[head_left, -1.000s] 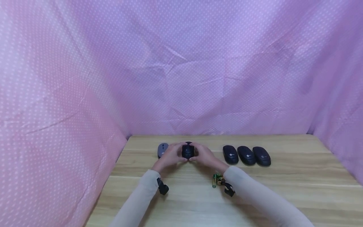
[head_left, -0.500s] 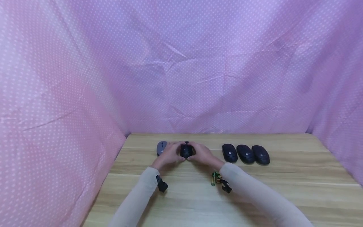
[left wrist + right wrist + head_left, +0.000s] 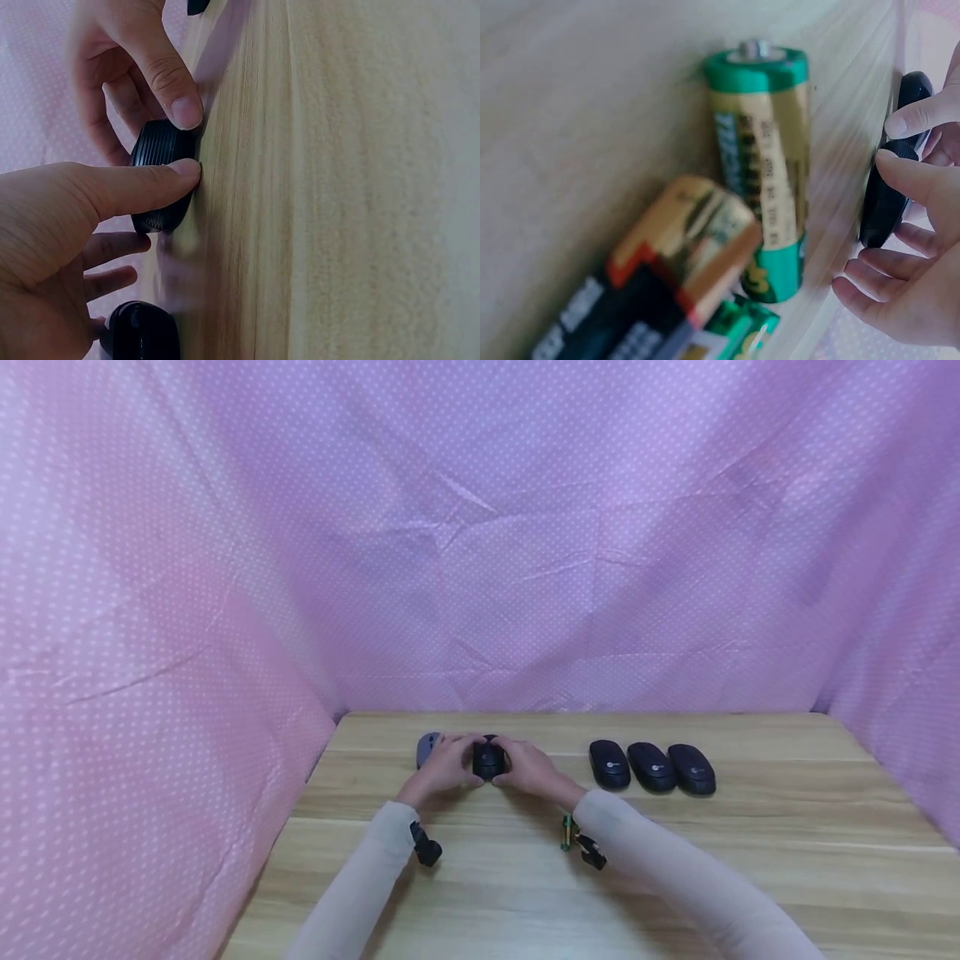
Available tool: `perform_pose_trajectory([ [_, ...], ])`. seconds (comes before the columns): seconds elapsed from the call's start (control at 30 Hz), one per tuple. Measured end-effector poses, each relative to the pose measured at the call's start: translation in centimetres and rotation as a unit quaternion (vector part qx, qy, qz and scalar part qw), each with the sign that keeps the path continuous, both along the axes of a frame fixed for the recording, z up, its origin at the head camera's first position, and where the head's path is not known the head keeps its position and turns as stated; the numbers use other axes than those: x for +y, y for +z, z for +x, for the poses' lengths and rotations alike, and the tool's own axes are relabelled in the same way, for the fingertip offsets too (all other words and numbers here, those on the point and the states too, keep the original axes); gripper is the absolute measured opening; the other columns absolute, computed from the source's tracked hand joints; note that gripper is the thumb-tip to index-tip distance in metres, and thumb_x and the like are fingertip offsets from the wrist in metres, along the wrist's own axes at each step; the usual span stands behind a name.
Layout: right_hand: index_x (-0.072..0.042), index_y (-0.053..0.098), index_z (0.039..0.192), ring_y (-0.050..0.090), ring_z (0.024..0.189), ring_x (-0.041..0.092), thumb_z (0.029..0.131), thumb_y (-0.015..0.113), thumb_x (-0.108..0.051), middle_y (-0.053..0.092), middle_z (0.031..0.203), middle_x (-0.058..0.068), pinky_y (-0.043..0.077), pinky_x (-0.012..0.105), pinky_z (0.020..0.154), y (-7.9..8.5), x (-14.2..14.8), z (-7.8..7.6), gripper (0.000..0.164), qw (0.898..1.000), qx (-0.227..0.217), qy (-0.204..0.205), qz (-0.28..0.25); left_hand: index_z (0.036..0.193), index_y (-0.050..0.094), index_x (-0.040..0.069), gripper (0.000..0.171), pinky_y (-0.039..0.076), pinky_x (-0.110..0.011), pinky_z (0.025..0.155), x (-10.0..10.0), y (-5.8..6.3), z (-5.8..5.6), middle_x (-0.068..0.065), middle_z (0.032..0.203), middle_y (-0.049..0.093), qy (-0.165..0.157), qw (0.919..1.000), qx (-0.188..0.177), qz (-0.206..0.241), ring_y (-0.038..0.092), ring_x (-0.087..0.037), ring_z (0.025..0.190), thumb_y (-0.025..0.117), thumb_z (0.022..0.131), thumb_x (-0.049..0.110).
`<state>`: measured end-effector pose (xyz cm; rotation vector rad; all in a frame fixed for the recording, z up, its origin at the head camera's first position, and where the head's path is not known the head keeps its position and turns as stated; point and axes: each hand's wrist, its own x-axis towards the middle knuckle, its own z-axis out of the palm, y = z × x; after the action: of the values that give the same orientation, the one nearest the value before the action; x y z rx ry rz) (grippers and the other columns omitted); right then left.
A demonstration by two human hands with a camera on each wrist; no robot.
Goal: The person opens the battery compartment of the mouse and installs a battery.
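Observation:
A black computer mouse (image 3: 489, 760) sits on the wooden table between both hands. My left hand (image 3: 448, 764) grips its left side and my right hand (image 3: 531, 768) its right side, thumbs at the near end and fingers curving round the far end. In the left wrist view the thumbs press the ribbed near end of the mouse (image 3: 159, 142). Just left of the left hand lies a grey mouse (image 3: 426, 747), partly covered by that hand. Several fingers of the right hand (image 3: 930, 195) spread loosely along the mouse's side in the right wrist view.
Three more black mice, a left one (image 3: 609, 766), a middle one (image 3: 652, 768) and a right one (image 3: 692, 770), stand in a row to the right. Batteries, one green and gold (image 3: 769, 172) and one black and copper (image 3: 682, 262), lie under the right wrist. Pink dotted cloth (image 3: 480, 610) surrounds the table (image 3: 495, 910).
Both hands have slid the black mouse slightly left, closer to the grey mouse. The three mice on the right stay where they were.

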<state>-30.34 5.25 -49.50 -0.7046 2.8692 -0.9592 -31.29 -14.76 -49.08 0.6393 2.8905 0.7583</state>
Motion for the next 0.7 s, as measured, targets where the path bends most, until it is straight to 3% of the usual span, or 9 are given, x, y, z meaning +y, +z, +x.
perform_pose_trajectory([
  [0.23, -0.002, 0.055, 0.142, 0.059, 0.129, 0.04, 0.082, 0.086, -0.014, 0.061, 0.14, 0.023, 0.046, 0.053, 0.112, 0.15, 0.04, 0.2, 0.068, 1.0, -0.009, 0.009, -0.004, 0.143, 0.056, 0.018, 0.071, 0.016, -0.059, 0.126, -0.13, -0.19, 0.18, -0.017, 0.149, 0.054, 0.015, 0.9998, -0.012, 0.004, 0.044, -0.04, 0.141, 0.089, 0.08, 0.025],
  [0.47, 0.001, 0.055, 0.139, 0.059, 0.129, 0.041, 0.082, 0.086, -0.011, 0.061, 0.139, 0.025, 0.045, 0.054, 0.113, 0.03, 0.07, 0.18, 0.066, 1.0, -0.004, 0.021, -0.015, 0.143, 0.057, 0.017, 0.07, 0.01, -0.061, 0.127, 0.06, -0.05, 0.38, -0.012, 0.151, 0.054, 0.017, 0.9996, -0.021, 0.008, 0.03, -0.043, 0.151, 0.088, 0.081, 0.023],
  [0.7, 0.001, 0.054, 0.14, 0.058, 0.129, 0.042, 0.082, 0.086, -0.011, 0.061, 0.139, 0.025, 0.045, 0.055, 0.113, 0.2, 0.08, -0.04, 0.067, 1.0, -0.003, 0.021, -0.014, 0.143, 0.057, 0.016, 0.07, 0.008, -0.064, 0.126, 0.1, 0.07, 0.27, -0.009, 0.151, 0.055, 0.019, 0.9997, -0.015, 0.004, 0.027, -0.043, 0.152, 0.089, 0.08, 0.023],
])
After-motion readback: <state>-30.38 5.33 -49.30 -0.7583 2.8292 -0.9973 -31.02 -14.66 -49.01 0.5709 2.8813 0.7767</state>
